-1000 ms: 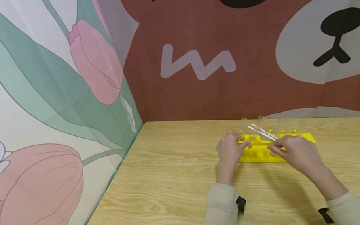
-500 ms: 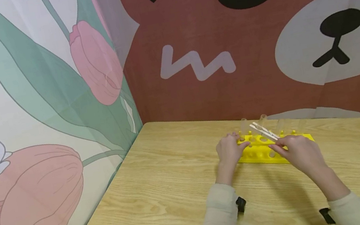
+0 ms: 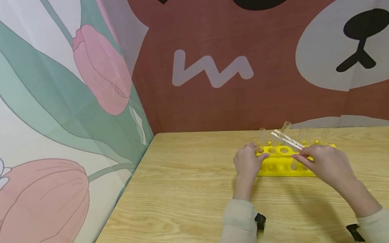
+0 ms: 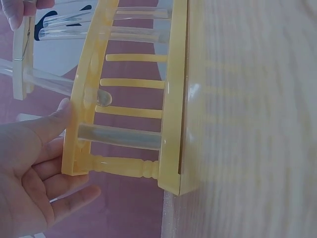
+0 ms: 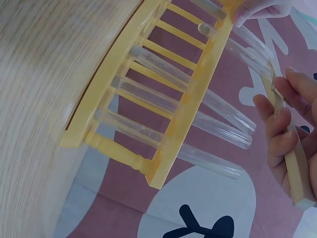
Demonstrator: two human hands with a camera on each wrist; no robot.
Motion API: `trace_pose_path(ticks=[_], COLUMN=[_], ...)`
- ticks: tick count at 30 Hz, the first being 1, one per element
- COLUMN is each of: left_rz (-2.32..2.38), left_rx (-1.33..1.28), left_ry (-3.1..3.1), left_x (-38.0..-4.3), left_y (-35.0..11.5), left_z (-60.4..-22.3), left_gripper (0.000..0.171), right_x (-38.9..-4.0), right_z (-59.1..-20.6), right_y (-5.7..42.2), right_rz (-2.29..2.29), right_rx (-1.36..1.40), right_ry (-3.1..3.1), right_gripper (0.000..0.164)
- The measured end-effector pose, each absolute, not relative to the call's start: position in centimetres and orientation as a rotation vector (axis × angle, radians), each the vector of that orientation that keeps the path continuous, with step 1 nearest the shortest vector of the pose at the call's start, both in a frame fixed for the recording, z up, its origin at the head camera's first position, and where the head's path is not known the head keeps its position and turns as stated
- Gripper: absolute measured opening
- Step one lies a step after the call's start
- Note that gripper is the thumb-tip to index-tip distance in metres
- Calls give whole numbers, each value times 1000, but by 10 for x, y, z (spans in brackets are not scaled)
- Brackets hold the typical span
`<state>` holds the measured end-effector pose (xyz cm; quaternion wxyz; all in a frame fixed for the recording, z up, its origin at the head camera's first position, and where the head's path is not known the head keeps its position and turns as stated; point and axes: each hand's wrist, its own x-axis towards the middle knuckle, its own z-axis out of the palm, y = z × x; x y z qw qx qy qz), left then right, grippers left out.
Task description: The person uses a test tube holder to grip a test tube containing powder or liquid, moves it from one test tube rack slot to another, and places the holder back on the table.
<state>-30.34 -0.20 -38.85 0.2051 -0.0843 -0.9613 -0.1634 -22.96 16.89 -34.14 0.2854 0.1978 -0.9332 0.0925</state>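
A yellow test tube rack [image 3: 285, 172] stands on the table. My left hand [image 3: 247, 166] grips its left end, thumb along the top plate and fingers behind. My right hand [image 3: 328, 163] holds a wooden test tube clamp [image 3: 286, 140] slanting up to the left. Its jaws are around a clear test tube [image 4: 52, 83], which leans in the rack's top plate. In the left wrist view that tube's rounded bottom hangs just under the top plate, well above the base. Another tube [image 4: 119, 136] stands in the rack close to my left hand.
Several clear test tubes [image 5: 218, 131] stand in the rack's right part. Yellow pegs [image 4: 133, 85] rise from its base between the tubes. The wooden table [image 3: 148, 216] meets a printed cloth backdrop [image 3: 215, 109] behind and at the left.
My right hand and the clamp have shifted slightly to the right. The clamped tube has gone from nearly upright to leaning right. My left hand stays at the rack's end.
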Motion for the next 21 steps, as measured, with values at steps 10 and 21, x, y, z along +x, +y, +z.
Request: trace_pose_path(ticks=[10, 21], left_rz=[-448, -407], left_rx=[-255, -245], left_ry=[-2656, -2679], left_x=[-305, -303], left_y=[-3, -2], left_z=[-389, -388], left_gripper=[42, 41], right_x=[-231, -229], right_z=[-341, -339], right_y=[171, 173], right_rz=[256, 278], right_rx=[514, 501], right_ry=[-2510, -2504], right_gripper=[15, 15])
